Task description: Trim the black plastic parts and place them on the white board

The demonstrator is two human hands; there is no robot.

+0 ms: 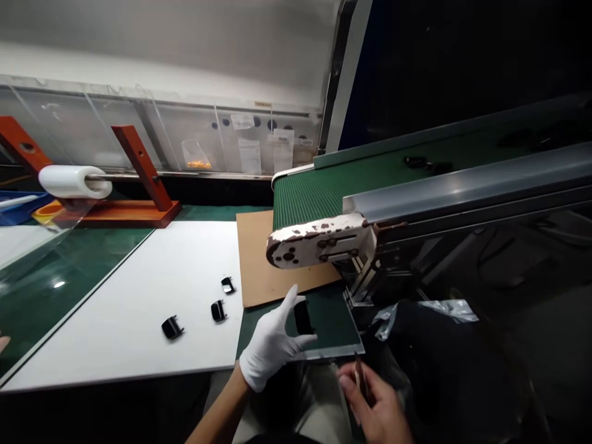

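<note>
My left hand (271, 345), in a white glove, pinches a small black plastic part (303, 316) between thumb and fingers just above the table's front edge. My bare right hand (374, 407) is low at the front, fingers curled around a thin brownish tool (359, 376) that points up. Three similar black parts (172, 327) (217, 310) (227, 285) lie on the white sheet (139, 296) to the left of my left hand.
A green conveyor belt (324, 188) with a worn white end cap (317, 240) juts out above a brown cardboard sheet (259, 259). More dark parts (425, 164) ride on the belt. A white film roll (74, 181) hangs on an orange stand (139, 179) at back left. A dark bag (444, 357) is at right.
</note>
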